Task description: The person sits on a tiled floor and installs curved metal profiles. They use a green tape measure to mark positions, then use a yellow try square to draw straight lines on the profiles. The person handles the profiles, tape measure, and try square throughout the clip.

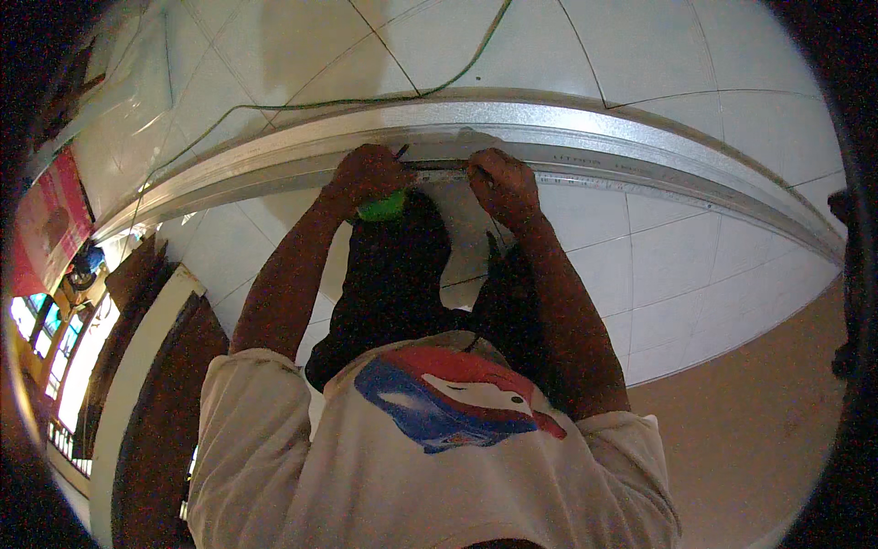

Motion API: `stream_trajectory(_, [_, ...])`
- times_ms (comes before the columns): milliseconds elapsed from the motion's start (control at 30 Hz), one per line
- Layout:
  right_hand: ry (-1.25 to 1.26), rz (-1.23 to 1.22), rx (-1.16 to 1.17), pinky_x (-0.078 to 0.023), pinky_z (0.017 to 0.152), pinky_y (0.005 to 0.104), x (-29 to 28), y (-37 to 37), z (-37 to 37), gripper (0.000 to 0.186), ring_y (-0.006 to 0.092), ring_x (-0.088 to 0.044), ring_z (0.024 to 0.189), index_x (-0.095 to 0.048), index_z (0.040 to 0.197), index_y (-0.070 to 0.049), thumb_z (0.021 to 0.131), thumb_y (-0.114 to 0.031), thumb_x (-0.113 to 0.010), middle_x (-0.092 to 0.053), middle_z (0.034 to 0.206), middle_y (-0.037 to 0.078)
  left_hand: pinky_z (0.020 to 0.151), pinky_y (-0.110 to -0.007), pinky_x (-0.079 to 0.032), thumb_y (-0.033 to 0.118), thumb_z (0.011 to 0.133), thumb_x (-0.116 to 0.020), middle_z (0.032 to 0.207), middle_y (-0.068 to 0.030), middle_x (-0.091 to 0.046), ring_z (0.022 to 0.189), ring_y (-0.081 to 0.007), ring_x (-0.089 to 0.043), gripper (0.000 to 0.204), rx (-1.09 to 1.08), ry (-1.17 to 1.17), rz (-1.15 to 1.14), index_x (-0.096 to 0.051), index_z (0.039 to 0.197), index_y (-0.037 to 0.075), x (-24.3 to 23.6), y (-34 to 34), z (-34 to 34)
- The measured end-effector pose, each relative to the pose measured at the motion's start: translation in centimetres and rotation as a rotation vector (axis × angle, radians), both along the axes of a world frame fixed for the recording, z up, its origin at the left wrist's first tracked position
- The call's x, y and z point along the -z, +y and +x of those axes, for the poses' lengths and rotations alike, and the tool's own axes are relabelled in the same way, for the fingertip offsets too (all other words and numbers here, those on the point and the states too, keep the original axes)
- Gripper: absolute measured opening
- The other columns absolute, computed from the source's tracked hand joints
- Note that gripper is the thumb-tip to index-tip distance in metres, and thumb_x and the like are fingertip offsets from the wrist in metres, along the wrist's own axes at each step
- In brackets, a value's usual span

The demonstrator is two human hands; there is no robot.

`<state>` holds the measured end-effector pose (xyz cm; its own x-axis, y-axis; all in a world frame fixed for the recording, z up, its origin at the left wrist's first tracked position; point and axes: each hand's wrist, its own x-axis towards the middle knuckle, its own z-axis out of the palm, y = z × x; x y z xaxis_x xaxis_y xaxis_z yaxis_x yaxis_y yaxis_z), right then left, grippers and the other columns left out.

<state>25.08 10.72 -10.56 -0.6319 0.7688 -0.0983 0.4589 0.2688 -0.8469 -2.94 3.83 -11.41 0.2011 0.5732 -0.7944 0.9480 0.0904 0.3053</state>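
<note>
Metal profile (585, 133), long and silvery, ran clean across the tiled floor (677, 274) just past our dark-trousered legs (393, 265), and there we were, bent over it with both hands! Our left hand (369, 174) sat at its near edge, fingers curled over the tape measure (381, 209), its bright green case peeking out beneath, right by our leg. Away to the right went the pale blade (631, 188), stretched along the near side of the metal. Our right hand (506, 186) worked a short gap from the left, fingers bent inward beside the blade; whether they pinched it or something slim and dark, we couldn't tell. Beyond the metal, a green cable (466, 73) snaked over the floor, and far left we had a pinkish-red sheet (55, 224).
</note>
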Motion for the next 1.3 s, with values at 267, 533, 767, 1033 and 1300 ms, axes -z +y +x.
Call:
stream_trajectory(267, [0.118, 0.072, 0.169, -0.058, 0.067, 0.0396, -0.5, 0.5, 1.1, 0.008, 0.0297, -0.072, 0.073, -0.071, 0.097, -0.008, 0.09, -0.007, -0.073, -0.073, 0.089, 0.011, 0.076, -0.046, -0.061, 0.036, 0.101, -0.058, 0.086, -0.0115, -0.074, 0.085, -0.0305, -0.075, 0.026, 0.289, 0.093, 0.01, -0.078, 0.105, 0.021, -3.2, 1.3, 1.7])
stream_trajectory(533, [0.079, 0.204, 0.162, -0.058, 0.069, 0.0391, -1.6, -1.8, 1.2, 0.008, 0.0297, -0.072, 0.075, -0.07, 0.099, -0.008, 0.092, -0.012, -0.071, -0.073, 0.09, 0.011, 0.073, -0.049, -0.061, 0.039, 0.099, -0.063, 0.083, -0.0154, -0.073, 0.08, -0.0345, -0.073, 0.03, 0.145, 0.035, 0.308, -0.078, 0.097, 0.014, -3.5, -1.8, 1.8])
stream_trajectory(767, [-0.119, 0.207, 0.102, -0.059, 0.078, 0.042, -1.6, -6.8, -1.0, 0.016, 0.0336, -0.074, 0.088, -0.072, 0.103, -0.006, 0.092, -0.019, -0.072, -0.074, 0.097, 0.014, 0.09, -0.054, -0.058, 0.05, 0.088, -0.07, 0.097, -0.0244, -0.076, 0.093, -0.0428, -0.074, 0.049, -0.114, -0.036, 0.246, -0.079, 0.1, 0.004, -2.4, -3.4, 1.2])
stream_trajectory(1033, [-0.229, 0.38, -0.03, -0.059, 0.08, 0.0418, 0.3, -5.2, -2.2, 0.02, 0.0318, -0.075, 0.086, -0.077, 0.1, -0.01, 0.087, -0.026, -0.074, -0.077, 0.098, 0.012, 0.092, -0.051, -0.059, 0.053, 0.09, -0.067, 0.103, -0.027, -0.074, 0.099, -0.0397, -0.074, 0.058, -0.178, 0.001, 0.468, -0.077, 0.099, -0.003, 2.1, -3.8, 1.2])
stream_trajectory(1300, [-0.211, 0.418, -0.075, -0.059, 0.081, 0.0412, 3.6, -4.9, -3.2, 0.021, 0.0304, -0.076, 0.086, -0.079, 0.099, -0.012, 0.093, -0.031, -0.073, -0.078, 0.097, 0.009, 0.096, -0.053, -0.058, 0.05, 0.086, -0.071, 0.109, -0.0269, -0.075, 0.104, -0.0413, -0.073, 0.056, -0.178, 0.015, 0.5, -0.077, 0.104, -0.002, 3.3, -3.6, 0.0])
